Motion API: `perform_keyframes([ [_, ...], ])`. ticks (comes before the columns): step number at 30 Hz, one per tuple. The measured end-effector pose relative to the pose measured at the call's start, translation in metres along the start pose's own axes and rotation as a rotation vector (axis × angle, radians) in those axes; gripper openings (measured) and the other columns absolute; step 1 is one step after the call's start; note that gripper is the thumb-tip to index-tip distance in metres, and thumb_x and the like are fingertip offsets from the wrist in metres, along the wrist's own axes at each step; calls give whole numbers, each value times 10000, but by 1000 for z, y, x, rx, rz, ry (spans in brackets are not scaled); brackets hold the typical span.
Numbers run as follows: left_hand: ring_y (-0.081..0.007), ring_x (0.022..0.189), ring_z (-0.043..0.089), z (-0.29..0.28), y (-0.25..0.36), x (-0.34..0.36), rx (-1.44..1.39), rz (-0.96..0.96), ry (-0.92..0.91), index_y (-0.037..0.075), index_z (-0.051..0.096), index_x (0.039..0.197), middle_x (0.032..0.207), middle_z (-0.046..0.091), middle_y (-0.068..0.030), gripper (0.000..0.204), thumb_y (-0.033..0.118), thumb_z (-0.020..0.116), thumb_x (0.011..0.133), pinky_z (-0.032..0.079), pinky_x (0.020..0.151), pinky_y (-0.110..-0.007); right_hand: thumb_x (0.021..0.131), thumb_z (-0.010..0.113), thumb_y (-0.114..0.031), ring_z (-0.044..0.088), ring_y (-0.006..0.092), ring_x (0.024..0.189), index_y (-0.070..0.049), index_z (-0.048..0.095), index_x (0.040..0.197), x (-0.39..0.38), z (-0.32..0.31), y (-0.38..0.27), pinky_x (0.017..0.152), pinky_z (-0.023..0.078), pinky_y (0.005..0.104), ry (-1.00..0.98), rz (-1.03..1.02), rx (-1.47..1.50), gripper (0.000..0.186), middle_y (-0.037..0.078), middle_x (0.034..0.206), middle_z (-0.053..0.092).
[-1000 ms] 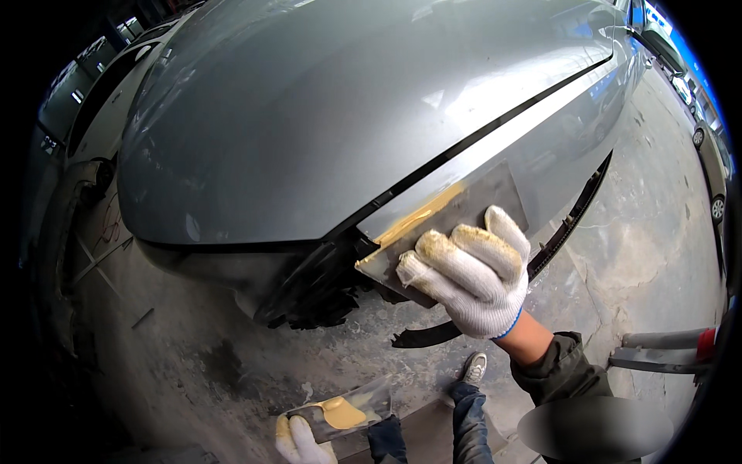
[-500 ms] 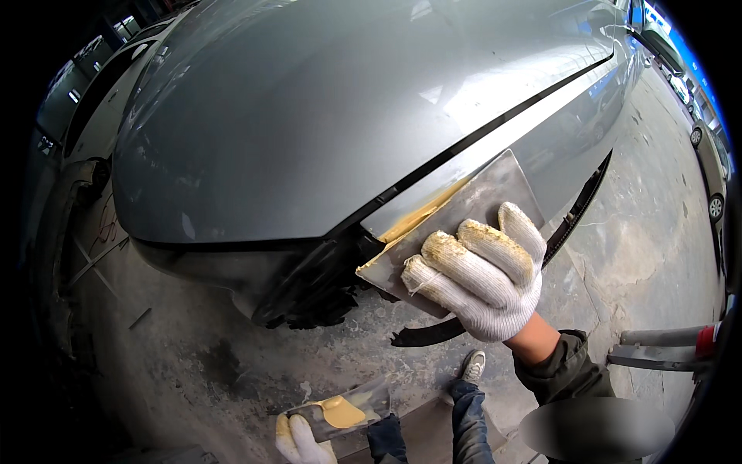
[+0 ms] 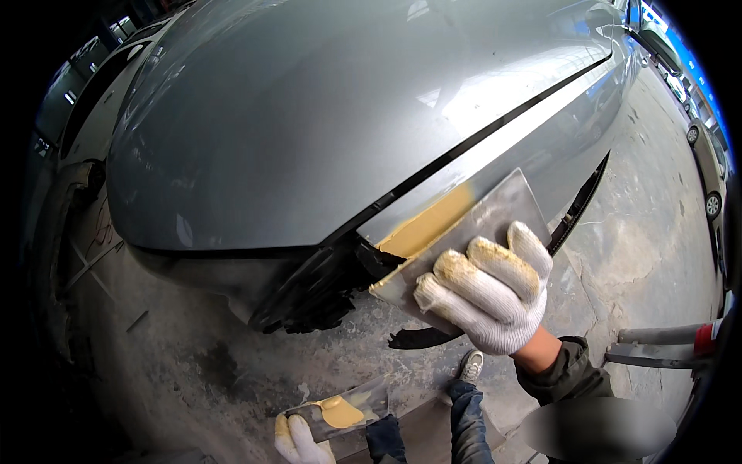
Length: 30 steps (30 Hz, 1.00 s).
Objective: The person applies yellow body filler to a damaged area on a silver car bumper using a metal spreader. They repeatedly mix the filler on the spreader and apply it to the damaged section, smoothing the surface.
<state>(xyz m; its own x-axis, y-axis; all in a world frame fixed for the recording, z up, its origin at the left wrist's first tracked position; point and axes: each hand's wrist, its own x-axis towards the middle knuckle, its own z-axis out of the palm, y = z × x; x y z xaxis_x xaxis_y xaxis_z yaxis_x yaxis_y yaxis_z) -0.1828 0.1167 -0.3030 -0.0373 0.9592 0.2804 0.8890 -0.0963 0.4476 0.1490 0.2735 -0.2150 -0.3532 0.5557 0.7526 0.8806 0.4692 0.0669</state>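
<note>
My right hand [image 3: 495, 298], in a white knit glove with yellow-stained fingertips, is closed on a flat grey putty spreader [image 3: 502, 207]. The spreader lies slanted against the front fender [image 3: 553, 131] of a grey car. Along its upper edge runs a smooth band of yellow body filler [image 3: 429, 222] on the fender, just below the hood gap. Low in the view, my gloved left hand [image 3: 303, 444] grips the left end of a thin mixing plate [image 3: 376, 392]. A mound of yellow putty [image 3: 340, 413] sits on that plate. My right palm and thumb are hidden.
The grey hood [image 3: 247, 131] fills the upper middle. Under its front corner is a dark open cavity [image 3: 309, 290], and a black wheel-arch trim [image 3: 581, 203] curves by the fender. Metal bars [image 3: 657, 348] stand at right on the concrete floor. Other cars are parked at both sides.
My right hand has drawn the spreader down and slightly right across the fender, exposing a wider band of yellow filler. My left hand and the mixing plate have hardly moved.
</note>
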Motion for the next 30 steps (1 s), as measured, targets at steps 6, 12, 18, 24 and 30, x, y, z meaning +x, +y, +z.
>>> perform_keyframes([
  [6, -506, 1032, 594, -1, 0, 2, -24, -20, -10, -35, 542, 1295, 1197, 589, -330, 455, 135, 692, 901, 504, 910, -552, 823, 757, -358, 576, 166, 1156, -338, 710, 1186, 15, 12, 1, 1040, 438, 445, 54, 16, 4, 366, -97, 1262, 626],
  [12, -500, 1085, 573, 0, -3, -3, -38, -121, -64, -34, 525, 1333, 1248, 564, -329, 482, 225, 651, 947, 486, 950, -545, 779, 797, -256, 560, 164, 1149, -328, 731, 1152, 1, 20, 3, 1005, 458, 419, 106, -6, 42, 386, -96, 1242, 620],
  [18, -494, 1157, 535, 3, -1, -8, -98, -192, -97, -29, 505, 1377, 1315, 523, -332, 575, 379, 592, 981, 453, 1002, -543, 800, 784, -305, 567, 161, 1139, -339, 709, 1199, -22, -4, 4, 998, 455, 437, -2, 4, 49, 407, -96, 1229, 625],
  [24, -493, 1100, 570, 6, 5, 1, -46, -89, -38, -15, 532, 1330, 1266, 559, -326, 477, 266, 641, 960, 492, 950, -538, 805, 778, -389, 568, 154, 1185, -346, 707, 1184, 7, 2, 13, 1060, 436, 435, 38, 25, 25, 388, -102, 1258, 630],
  [30, -496, 1068, 587, 6, 6, 10, -50, -25, -19, -10, 541, 1309, 1239, 577, -321, 451, 265, 638, 965, 506, 924, -538, 786, 787, -339, 541, 151, 1186, -355, 707, 1182, 2, 17, 22, 1048, 446, 416, 112, -1, 15, 404, -113, 1271, 603],
])
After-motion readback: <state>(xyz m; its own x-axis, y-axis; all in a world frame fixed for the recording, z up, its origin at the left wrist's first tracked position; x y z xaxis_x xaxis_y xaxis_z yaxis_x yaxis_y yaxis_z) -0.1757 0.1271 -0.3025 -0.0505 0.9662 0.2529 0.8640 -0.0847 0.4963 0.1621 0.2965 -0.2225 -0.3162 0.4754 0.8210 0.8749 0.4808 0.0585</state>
